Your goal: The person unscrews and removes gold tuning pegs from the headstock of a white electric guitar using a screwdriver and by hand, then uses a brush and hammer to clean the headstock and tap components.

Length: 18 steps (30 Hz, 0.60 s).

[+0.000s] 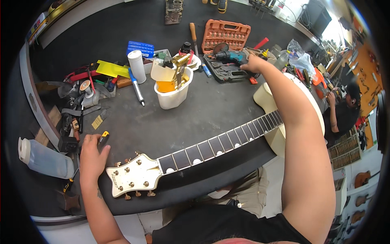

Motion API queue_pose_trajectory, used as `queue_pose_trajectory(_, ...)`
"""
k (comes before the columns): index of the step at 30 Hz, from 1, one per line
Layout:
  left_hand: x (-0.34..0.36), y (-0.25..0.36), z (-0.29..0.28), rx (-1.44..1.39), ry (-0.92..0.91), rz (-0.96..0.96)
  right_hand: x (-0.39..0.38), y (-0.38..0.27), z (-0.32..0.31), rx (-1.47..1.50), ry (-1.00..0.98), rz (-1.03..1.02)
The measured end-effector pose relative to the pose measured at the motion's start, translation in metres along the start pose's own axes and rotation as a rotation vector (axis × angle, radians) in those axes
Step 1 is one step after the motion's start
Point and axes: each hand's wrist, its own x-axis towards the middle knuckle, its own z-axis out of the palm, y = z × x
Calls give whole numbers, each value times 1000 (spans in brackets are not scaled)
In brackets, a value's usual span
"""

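Observation:
My left hand point(94, 156) rests at the bench's left, thumb and fingers around a yellow-and-black tool handle point(104, 137). Just right of it lies a cream guitar's headstock point(132, 177) with brass tuners; its dark fretboard point(215, 148) runs up to the cream body point(268, 97), partly behind my right arm. My right hand point(255, 64) is stretched to the back right, fingers curled beside a teal power tool point(230, 56) over a black tool case point(223, 73); what they hold, if anything, is hidden. An orange bit case point(225, 34) stands open behind.
A white tub point(172, 99) of parts, white canister point(137, 67), scattered tools point(85, 93) and clear jug point(46, 160) stand on the black bench point(130, 118). A person in black point(343, 114) works at the right, near an orange tool wall point(365, 73) and hanging guitars point(361, 179).

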Motion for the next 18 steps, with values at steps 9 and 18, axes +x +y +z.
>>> queue_pose_trajectory(9, 2, 2, -5, -24, -39, -27, 19, 19, 6, -20, 13, 12)
queue_pose_trajectory(18, 5, 6, 0, -7, -61, -24, -18, -10, -6, 167, 11, -450)
